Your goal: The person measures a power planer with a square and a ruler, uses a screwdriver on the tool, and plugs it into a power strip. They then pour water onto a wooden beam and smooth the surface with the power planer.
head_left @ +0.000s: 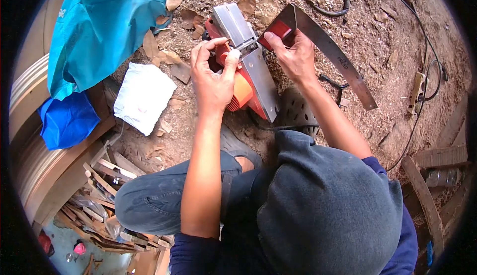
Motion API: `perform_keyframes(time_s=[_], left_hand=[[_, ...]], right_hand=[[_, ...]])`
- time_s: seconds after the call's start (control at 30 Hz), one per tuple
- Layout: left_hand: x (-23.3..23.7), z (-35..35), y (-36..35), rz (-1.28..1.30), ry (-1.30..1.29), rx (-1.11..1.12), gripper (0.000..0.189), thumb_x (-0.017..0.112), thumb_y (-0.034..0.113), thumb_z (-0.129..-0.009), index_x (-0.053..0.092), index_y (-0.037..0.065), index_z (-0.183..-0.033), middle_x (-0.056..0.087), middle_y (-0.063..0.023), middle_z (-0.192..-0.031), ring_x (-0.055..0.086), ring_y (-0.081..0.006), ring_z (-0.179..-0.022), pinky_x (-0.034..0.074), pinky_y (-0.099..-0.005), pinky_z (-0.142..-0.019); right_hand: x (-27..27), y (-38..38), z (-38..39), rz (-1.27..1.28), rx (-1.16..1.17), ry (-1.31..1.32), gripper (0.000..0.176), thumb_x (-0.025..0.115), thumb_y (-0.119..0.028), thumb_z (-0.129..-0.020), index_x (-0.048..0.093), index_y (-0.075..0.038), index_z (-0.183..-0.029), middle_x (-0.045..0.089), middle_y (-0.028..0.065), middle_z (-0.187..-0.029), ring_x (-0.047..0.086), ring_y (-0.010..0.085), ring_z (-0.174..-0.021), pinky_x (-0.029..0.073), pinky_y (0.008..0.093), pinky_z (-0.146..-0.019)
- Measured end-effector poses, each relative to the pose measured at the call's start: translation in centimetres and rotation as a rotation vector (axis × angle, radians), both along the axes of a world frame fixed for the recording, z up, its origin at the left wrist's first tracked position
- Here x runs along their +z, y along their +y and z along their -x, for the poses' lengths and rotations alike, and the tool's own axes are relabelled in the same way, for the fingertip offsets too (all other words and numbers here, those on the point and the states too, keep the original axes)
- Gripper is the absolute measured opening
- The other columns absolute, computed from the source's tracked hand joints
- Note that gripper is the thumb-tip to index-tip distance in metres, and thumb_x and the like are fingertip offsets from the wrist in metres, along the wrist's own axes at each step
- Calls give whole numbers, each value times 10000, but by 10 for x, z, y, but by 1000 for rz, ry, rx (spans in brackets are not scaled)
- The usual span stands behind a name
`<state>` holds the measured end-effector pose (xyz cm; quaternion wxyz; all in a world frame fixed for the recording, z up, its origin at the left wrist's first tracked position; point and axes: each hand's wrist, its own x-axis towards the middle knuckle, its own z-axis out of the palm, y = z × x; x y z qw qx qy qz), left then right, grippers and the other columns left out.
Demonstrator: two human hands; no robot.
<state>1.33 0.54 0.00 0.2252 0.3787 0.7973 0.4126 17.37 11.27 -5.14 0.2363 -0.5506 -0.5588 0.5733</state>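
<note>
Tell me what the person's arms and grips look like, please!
The left grip and right grip are just hands, with no gloves. The left arm and right arm are bare up to short, dark blue sleeves. I can't see a watch, a bracelet or any writing on them.

The 2 bare forearms reach forward: the left forearm (202, 171) nearly straight ahead, the right forearm (338, 113) slanting inward. The bare left hand (213, 79) is open, fingers bent, thumb apart; the bare right hand (296, 59) grips, thumb extended.
</note>
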Motion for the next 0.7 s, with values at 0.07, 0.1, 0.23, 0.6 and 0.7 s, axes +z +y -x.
perform_keyframes(time_s=[0.07, 0.1, 0.23, 0.6, 0.7], left_hand=[[-3, 1, -1, 22, -51, 13, 315, 804, 163, -887, 690, 61, -1162, 579, -92, -1153, 620, -214, -1040, 512, -371, -958], [-1, 1, 0, 45, -103, 27, 320, 803, 125, -872, 684, 60, -1161, 557, -107, -1189, 623, -234, -1066, 516, -385, -975], [3, -1, 2, 43, -134, 40, 319, 804, 126, -869, 683, 60, -1157, 559, -105, -1181, 613, -230, -1058, 508, -378, -985], [-2, 2, 1, 39, -83, 18, 323, 807, 148, -865, 682, 63, -1151, 563, -107, -1181, 593, -255, -1110, 489, -391, -1000], [0, 0, 1, 31, -62, 21, 324, 806, 149, -866, 682, 64, -1153, 564, -110, -1187, 593, -256, -1113, 490, -392, -996]], right_hand=[[-1, 1, 4, -23, 5, -29, 363, 800, -354, -894, 757, -22, -1034, 779, 119, -866, 718, 178, -763, 568, 348, -749], [2, 2, 4, -22, 5, -31, 363, 800, -354, -894, 757, -22, -1034, 779, 119, -866, 718, 178, -763, 568, 348, -749], [1, 3, 4, 1, 51, -64, 388, 809, -347, -917, 738, 2, -1069, 773, 65, -926, 662, 111, -810, 539, 295, -771], [1, 3, 8, -44, 34, -29, 355, 792, -346, -902, 749, -14, -1019, 779, 120, -854, 736, 189, -757, 578, 355, -737], [0, 4, 8, -73, 15, -14, 350, 786, -345, -905, 749, -19, -1027, 780, 119, -861, 739, 195, -771, 579, 359, -750]])
